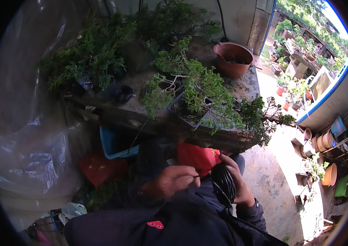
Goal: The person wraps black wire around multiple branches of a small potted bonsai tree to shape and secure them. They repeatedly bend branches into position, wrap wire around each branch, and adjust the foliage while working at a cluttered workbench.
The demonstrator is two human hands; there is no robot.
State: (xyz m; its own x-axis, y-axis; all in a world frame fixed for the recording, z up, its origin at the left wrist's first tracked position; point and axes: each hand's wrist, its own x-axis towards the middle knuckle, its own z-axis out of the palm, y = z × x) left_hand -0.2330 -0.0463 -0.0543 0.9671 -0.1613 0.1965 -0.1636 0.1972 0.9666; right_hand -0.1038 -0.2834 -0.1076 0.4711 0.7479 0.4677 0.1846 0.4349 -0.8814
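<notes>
A coil of black wire (224, 184) is in the grip of my right hand (239, 184), held just in front of my dark jacket (174, 221). To the left of the coil, my left hand (175, 182) has its thumb and forefinger pinched together on what looks like a thin dark end of the wire. Beyond both hands, a juniper bonsai (198, 83) stands on the worktable (137, 107) in a dark rectangular pot (178, 104). Its foliage hides much of the pot and soil.
A brown plastic pot (234, 60), another dark coil (124, 93) and more juniper foliage (100, 58) sit on the table. Below are a blue bin (120, 155) and a red bag (197, 156). Plastic sheeting (29, 138) hangs left; stacked pots (321, 143) stand right.
</notes>
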